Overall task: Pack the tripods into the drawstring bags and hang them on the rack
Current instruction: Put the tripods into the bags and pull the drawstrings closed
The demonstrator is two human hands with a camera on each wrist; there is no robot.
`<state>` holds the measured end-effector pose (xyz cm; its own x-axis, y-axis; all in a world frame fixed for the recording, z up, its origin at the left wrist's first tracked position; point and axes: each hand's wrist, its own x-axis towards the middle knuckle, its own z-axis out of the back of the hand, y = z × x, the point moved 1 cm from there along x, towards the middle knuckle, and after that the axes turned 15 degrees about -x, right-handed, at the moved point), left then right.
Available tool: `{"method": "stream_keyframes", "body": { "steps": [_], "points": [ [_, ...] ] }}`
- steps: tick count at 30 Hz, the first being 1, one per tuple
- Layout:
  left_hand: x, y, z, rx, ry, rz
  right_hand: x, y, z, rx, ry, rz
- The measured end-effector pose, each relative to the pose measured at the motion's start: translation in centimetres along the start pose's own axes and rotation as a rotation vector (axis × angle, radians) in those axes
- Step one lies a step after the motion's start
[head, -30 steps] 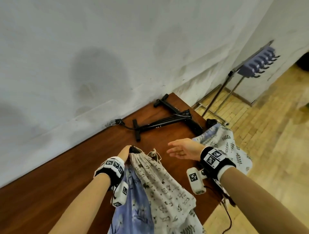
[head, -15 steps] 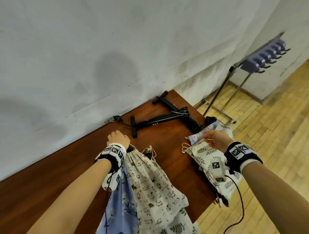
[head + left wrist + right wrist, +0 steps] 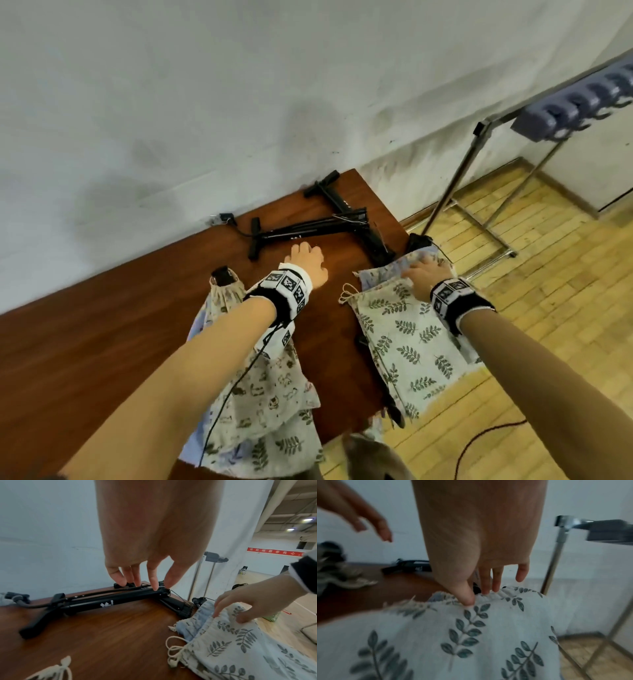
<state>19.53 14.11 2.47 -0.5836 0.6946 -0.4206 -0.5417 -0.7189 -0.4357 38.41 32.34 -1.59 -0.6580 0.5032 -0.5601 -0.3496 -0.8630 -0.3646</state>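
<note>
Two folded black tripods lie crossed at the table's far end, the nearer tripod (image 3: 308, 230) (image 3: 111, 600) lying crosswise. My left hand (image 3: 303, 255) (image 3: 142, 584) hovers open over it, fingertips (image 3: 155, 587) at its tube; I cannot tell if they touch. My right hand (image 3: 424, 272) (image 3: 476, 596) pinches the rim of a leaf-print drawstring bag (image 3: 404, 330) (image 3: 231, 635) (image 3: 471, 635), thumb on top and fingers behind the rim. An animal-print bag (image 3: 270, 387) lies under my left forearm, a black tripod end (image 3: 222, 274) poking from its gathered mouth.
The rack (image 3: 575, 106) with purple hooks stands on the wood floor right of the table (image 3: 102, 335). More patterned bags hang over the near edge. A pale blue bag (image 3: 387, 274) lies under the leaf-print one. A cable (image 3: 236, 226) runs to the wall.
My left hand let go of the animal-print bag's mouth and moved forward to the nearer tripod. My right hand went right and took hold of the leaf-print bag's rim.
</note>
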Motion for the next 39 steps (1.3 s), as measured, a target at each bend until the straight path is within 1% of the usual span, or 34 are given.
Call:
{"method": "stream_keyframes", "body": {
  "steps": [3, 5, 6, 8, 10, 12, 15, 16, 17, 18, 21, 22, 23, 25, 29, 30, 32, 34, 36, 38, 39],
  "points": [
    [0.5, -2.4, -2.2, 0.015, 0.047, 0.027, 0.4, -0.1, -0.5, -0.235, -0.094, 0.044],
    [1.0, -3.3, -3.2, -0.018, 0.088, 0.039, 0.5, -0.4, -0.1, -0.289, -0.151, 0.096],
    [1.1, -3.8, -3.8, -0.044, 0.123, 0.044, 0.5, -0.7, 0.1, -0.258, -0.178, 0.133],
    [1.3, -5.0, -4.4, -0.13, 0.165, 0.03, 0.0, -1.2, 0.7, -0.044, -0.221, 0.215],
    [1.0, -6.6, -4.5, -0.278, 0.202, -0.02, -0.9, -1.2, 1.8, 0.15, -0.252, 0.306],
    [0.5, -8.2, -4.3, -0.362, 0.244, -0.038, -2.0, -1.4, 3.2, 0.157, -0.298, 0.378],
    [0.5, -9.2, -4.1, -0.316, 0.324, -0.059, -4.3, -2.5, 5.9, 0.119, -0.407, 0.412],
    [0.6, -8.9, -4.1, -0.316, 0.351, -0.064, -5.0, -3.1, 6.7, 0.138, -0.444, 0.41],
    [0.5, -8.7, -3.8, -0.266, 0.377, -0.072, -5.6, -3.7, 7.5, 0.162, -0.471, 0.399],
    [0.5, -8.4, -3.3, -0.212, 0.409, -0.073, -6.3, -4.1, 8.5, 0.171, -0.483, 0.385],
    [0.0, -7.4, -1.2, -0.179, 0.468, -0.048, -8.0, -5.0, 11.1, 0.182, -0.519, 0.354],
    [-0.4, -7.1, -0.1, -0.126, 0.479, -0.062, -8.8, -5.2, 12.2, 0.189, -0.513, 0.332],
    [-0.6, -6.8, 1.2, -0.064, 0.47, -0.072, -9.4, -5.4, 13.2, 0.2, -0.502, 0.302],
    [-1.3, -6.8, 4.0, 0.016, 0.431, -0.121, -10.4, -5.7, 14.9, 0.184, -0.422, 0.231],
    [-3.1, -7.3, 10.2, 0.082, 0.297, -0.361, -12.7, -4.6, 17.9, 0.018, -0.163, 0.069],
    [-3.7, -7.3, 11.5, 0.097, 0.261, -0.397, -13.1, -4.1, 18.7, -0.001, -0.136, 0.044],
    [-4.7, -7.0, 13.8, 0.157, 0.193, -0.426, -13.8, -2.9, 20.4, -0.016, -0.086, 0.025],
    [-5.2, -5.8, 15.5, 0.219, 0.133, -0.47, -14.5, -1.7, 22.0, 0.06, -0.066, 0.009],
    [-5.6, -4.0, 16.8, 0.315, 0.066, -0.519, -14.6, -0.6, 22.8, 0.165, -0.087, -0.014],
    [-5.7, -1.9, 17.1, 0.396, 0.035, -0.554, -14.3, 1.0, 22.9, 0.223, -0.093, -0.044],
    [-5.8, -0.9, 16.9, 0.419, 0.03, -0.542, -13.8, 1.7, 22.7, 0.222, -0.099, -0.059]
  ]
}}
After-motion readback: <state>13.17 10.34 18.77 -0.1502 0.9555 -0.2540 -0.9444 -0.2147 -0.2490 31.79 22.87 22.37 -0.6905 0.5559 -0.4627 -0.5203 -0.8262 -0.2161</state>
